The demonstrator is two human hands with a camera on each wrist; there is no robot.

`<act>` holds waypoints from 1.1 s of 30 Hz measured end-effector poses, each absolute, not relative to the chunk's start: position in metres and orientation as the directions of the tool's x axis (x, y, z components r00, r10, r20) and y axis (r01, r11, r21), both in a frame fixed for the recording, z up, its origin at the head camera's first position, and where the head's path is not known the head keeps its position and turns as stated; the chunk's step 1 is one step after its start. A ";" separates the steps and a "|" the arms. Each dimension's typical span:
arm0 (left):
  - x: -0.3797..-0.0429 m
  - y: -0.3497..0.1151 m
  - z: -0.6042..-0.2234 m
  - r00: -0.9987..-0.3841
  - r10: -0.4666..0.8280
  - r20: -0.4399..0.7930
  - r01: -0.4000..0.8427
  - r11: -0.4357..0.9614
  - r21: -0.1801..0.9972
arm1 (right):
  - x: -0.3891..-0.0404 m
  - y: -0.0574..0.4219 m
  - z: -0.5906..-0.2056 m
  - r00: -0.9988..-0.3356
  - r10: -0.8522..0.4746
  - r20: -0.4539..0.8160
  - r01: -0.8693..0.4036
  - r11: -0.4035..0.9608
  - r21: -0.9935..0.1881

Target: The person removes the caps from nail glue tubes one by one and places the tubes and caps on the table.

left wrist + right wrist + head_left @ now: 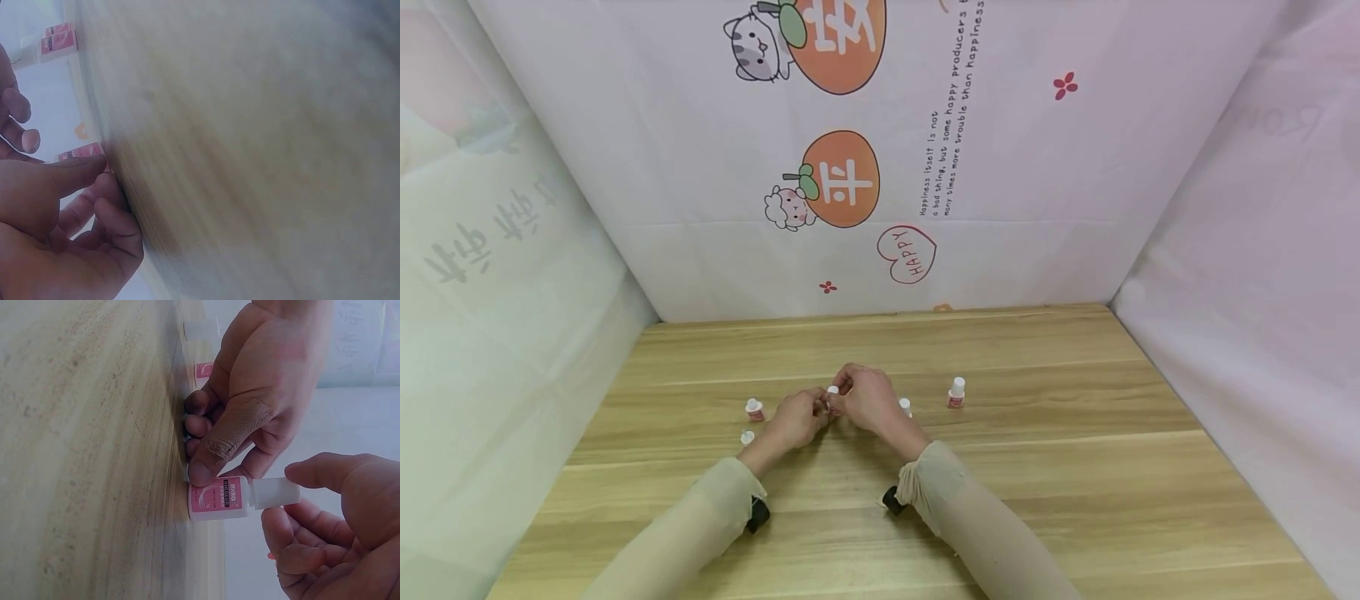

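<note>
A small white nail glue bottle with a pink label stands upright on the table between the hands. My left hand pinches its body low down, the thumb lying against the label in the right wrist view. My right hand holds the white cap between thumb and fingers. A short bit of neck shows between cap and body. In the left wrist view my left fingers cover much of the bottle, and the cap is hidden.
Left of the hands stand two small bottles, one farther back and one nearer. To the right are a partly hidden bottle and a taller-looking capped one. Printed white sheeting surrounds the wooden table.
</note>
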State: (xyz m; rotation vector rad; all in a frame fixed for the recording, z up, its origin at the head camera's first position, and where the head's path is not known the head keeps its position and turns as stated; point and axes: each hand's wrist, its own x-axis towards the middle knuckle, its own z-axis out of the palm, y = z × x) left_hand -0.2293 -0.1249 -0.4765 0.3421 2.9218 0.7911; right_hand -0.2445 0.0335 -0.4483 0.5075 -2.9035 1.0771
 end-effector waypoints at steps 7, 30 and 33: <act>-0.230 -0.125 -0.477 -0.971 0.236 -0.027 0.191 0.842 0.505 | -0.243 0.035 -0.446 -0.941 -0.318 0.114 -0.314 0.698 -0.643; -0.232 -0.126 -0.480 -0.971 0.238 -0.014 0.199 0.843 0.500 | -0.244 0.033 -0.446 -0.952 -0.289 0.101 -0.285 0.717 -0.636; -0.231 -0.127 -0.481 -0.971 0.239 -0.009 0.203 0.841 0.502 | -0.244 0.033 -0.446 -0.952 -0.290 0.098 -0.284 0.719 -0.634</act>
